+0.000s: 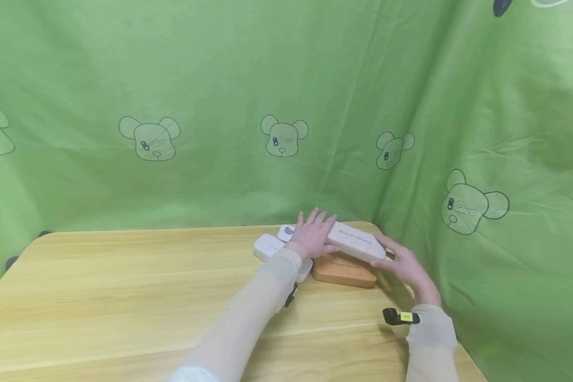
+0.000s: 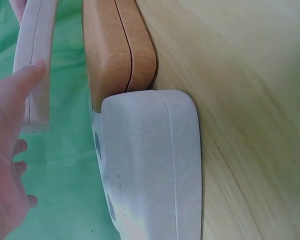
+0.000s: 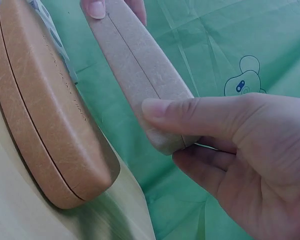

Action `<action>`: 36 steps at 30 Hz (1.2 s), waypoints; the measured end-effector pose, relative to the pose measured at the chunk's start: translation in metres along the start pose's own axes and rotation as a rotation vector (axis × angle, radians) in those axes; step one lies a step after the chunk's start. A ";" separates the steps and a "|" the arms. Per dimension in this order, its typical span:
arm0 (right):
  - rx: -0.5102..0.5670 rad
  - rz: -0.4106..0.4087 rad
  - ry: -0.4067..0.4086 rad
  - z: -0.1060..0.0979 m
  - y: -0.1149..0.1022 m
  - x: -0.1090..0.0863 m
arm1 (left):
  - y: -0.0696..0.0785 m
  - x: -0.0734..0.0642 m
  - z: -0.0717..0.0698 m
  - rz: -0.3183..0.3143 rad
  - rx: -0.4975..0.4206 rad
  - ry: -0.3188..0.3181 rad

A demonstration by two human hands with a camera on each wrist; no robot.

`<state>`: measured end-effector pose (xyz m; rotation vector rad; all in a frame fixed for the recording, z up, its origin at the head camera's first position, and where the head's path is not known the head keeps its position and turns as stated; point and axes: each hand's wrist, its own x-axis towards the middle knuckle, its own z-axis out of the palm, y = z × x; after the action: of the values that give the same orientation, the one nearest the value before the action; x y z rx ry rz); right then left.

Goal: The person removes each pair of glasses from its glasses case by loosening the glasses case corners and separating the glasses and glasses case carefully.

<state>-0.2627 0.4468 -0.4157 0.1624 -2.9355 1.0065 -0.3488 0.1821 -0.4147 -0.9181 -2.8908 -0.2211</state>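
Note:
A pale pinkish-beige glasses case (image 1: 355,241) with small dark lettering is held in the air, tilted, between both hands. My right hand (image 1: 406,265) grips its right end, thumb on the near side and fingers behind. At its left end my left hand (image 1: 312,239) pinches it between thumb and index finger, the other fingers spread. Below the held case lies a brown glasses case (image 1: 344,273) on the table, closed. A white glasses case (image 2: 145,160) touches its left end. Behind them a white case with dark patches (image 1: 285,232) is mostly hidden by my left hand.
The wooden table (image 1: 124,286) stretches away to the left. Green cloth (image 1: 219,79) printed with bear heads hangs behind it and along the right side. Both wrists carry small black camera mounts (image 1: 398,317).

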 end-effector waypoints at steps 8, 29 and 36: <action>0.003 -0.020 -0.015 -0.003 -0.005 -0.004 | -0.007 -0.005 -0.003 0.010 -0.018 0.002; -0.270 -0.165 0.057 -0.008 -0.038 -0.017 | 0.001 -0.032 -0.017 0.028 0.062 0.173; -0.388 -0.202 0.124 -0.004 -0.042 -0.026 | 0.013 -0.047 -0.017 -0.017 0.011 0.195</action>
<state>-0.2322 0.4186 -0.3892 0.3577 -2.8580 0.3957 -0.3022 0.1632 -0.4031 -0.8201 -2.7188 -0.2791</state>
